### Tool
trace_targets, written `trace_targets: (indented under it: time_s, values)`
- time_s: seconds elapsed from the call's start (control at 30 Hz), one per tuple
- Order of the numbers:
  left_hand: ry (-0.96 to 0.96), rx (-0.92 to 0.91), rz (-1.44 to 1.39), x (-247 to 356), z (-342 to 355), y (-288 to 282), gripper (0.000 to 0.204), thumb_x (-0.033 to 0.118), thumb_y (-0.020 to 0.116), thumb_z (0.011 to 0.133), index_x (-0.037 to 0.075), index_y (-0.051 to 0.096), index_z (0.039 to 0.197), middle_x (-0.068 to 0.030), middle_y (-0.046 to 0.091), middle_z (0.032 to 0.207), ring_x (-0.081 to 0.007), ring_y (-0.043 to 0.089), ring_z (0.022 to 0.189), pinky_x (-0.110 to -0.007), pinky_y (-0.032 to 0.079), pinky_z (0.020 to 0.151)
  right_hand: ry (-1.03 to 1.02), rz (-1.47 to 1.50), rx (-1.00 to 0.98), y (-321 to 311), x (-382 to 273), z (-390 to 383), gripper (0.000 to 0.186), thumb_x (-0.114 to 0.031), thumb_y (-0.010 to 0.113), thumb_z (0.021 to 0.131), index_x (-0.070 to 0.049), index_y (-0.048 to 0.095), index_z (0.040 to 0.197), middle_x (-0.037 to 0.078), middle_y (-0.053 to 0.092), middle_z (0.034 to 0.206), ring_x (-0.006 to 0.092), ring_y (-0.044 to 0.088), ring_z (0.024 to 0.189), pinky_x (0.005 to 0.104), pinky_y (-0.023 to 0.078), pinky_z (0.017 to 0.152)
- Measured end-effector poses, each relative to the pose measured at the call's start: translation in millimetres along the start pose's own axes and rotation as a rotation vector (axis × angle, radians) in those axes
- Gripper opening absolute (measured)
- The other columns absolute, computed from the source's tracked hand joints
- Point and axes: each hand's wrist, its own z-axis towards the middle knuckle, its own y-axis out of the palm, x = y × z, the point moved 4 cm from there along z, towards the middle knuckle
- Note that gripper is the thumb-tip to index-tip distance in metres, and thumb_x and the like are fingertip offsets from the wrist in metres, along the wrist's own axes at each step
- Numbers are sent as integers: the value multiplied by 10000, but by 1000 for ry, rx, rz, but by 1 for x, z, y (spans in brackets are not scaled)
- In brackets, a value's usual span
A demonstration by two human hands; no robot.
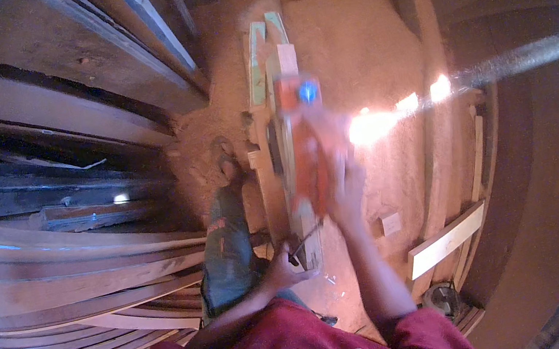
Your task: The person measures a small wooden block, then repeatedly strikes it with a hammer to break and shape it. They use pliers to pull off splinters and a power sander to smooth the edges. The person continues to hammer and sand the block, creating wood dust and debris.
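An orange power tool (305, 148), blurred by motion, lies along a narrow plank (278, 75) that runs away from me over the sawdust. My right hand (346, 185) is closed on the tool's near side. My left hand (287, 265) is clenched around a thin dark rod or cord (305, 238) at the plank's near end. Below the plank, my left leg in dusty trousers (230, 253) and a shoe (224, 160) stand in the sawdust just left of it.
Stacked long boards (68, 284) fill the left side, with more leaning planks (125, 45) at the upper left. A sawdust heap (352, 36) spreads ahead. A pale short board (446, 239) and upright planks (470, 165) stand at the right, beside a dark curved wall.
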Motion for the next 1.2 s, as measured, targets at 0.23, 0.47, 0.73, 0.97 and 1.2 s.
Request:
trace_targets:
  time_s: [0.23,0.47,0.73,0.97,1.2]
  values:
    - [-25,-32,60,9,-1,-7,912,394,926,618,-25,477,1293,-115,554,1088,-202,582,868,-332,514,723,-114,112,-38,31,-18,162,537,-496,492,1017,-5,705,984,30,638,727,138,553,680,356,456,575]
    - [17,26,-19,9,3,-4,850,324,932,620,12,485,1273,-111,541,1107,-211,582,928,-341,513,773,105,60,-137,-32,7,-41,551,-484,410,1027,9,640,939,54,617,702,164,556,655,340,431,570]
    - [23,5,-60,0,-3,3,833,292,924,638,44,470,1291,-134,495,1213,-227,561,1031,-351,515,825,65,60,-48,-17,12,-24,521,-473,450,1026,-15,616,838,41,589,690,136,543,636,328,418,547]
    - [-156,-62,0,-11,-4,3,923,337,923,640,-3,437,1348,-161,501,1254,-250,578,1082,-372,523,879,-164,142,32,29,-18,174,414,-371,539,975,13,611,839,6,545,690,90,449,628,294,378,521]
    - [-148,-291,-169,-49,-12,-8,816,342,827,777,-3,426,1398,-123,556,1191,-237,594,1100,-359,516,906,159,47,-81,-79,-59,30,393,-295,585,945,-28,661,1224,101,711,1100,153,641,1026,321,501,904]
